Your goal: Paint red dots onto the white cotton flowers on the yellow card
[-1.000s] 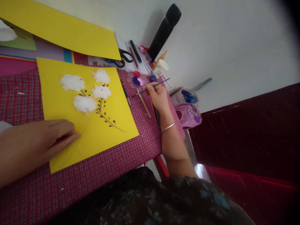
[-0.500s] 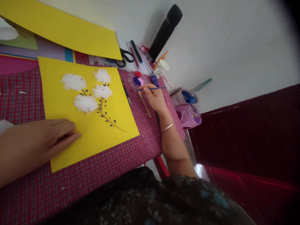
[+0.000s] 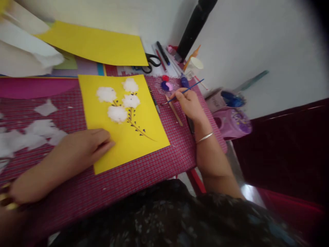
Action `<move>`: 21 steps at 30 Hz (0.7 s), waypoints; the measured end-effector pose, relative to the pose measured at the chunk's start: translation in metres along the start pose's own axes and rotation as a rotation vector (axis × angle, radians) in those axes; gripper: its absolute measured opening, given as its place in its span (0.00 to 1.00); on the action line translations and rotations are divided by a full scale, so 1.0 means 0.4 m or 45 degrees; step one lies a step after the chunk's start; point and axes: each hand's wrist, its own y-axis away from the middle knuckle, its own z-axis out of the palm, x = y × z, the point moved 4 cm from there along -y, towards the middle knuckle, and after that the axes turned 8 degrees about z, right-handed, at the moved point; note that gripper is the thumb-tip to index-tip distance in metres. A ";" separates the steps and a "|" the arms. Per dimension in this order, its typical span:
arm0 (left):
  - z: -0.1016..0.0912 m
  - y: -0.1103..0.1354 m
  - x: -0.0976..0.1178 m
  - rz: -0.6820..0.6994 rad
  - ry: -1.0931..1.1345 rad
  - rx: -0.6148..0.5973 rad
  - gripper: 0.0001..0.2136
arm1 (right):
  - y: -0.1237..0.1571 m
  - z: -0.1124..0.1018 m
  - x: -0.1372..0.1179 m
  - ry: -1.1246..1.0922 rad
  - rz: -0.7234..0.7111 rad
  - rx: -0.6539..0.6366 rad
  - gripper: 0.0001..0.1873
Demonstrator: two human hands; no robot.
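Note:
A yellow sheet (image 3: 144, 137) lies on the red checked cloth, with several white cotton puffs (image 3: 117, 113) glued on as flowers above painted stems and dark leaves. My left hand (image 3: 86, 145) lies flat on the sheet's lower left corner, fingers together, holding nothing. My right hand (image 3: 189, 103) grips a thin blue paintbrush (image 3: 191, 88) to the right of the sheet. The brush tip points left and down toward a clear paint palette (image 3: 168, 86) with red, blue and pink blobs.
A wooden stick (image 3: 174, 111) lies beside the palette. Scissors (image 3: 151, 63), pens (image 3: 163, 53), a small white cup (image 3: 196, 64) and a black cylinder (image 3: 195, 27) stand at the back. Another yellow sheet (image 3: 97, 44) lies behind. White cotton scraps (image 3: 38, 132) lie at left. A pink container (image 3: 232, 121) sits at right.
The head camera has swung left, so everything sits further right in view and the cotton scraps appear. My right hand's brush has tilted up again near the palette. My left hand stays on the sheet.

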 end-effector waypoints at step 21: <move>-0.030 -0.007 0.034 -0.087 0.018 -0.035 0.23 | -0.020 0.015 0.034 -0.460 0.084 0.342 0.18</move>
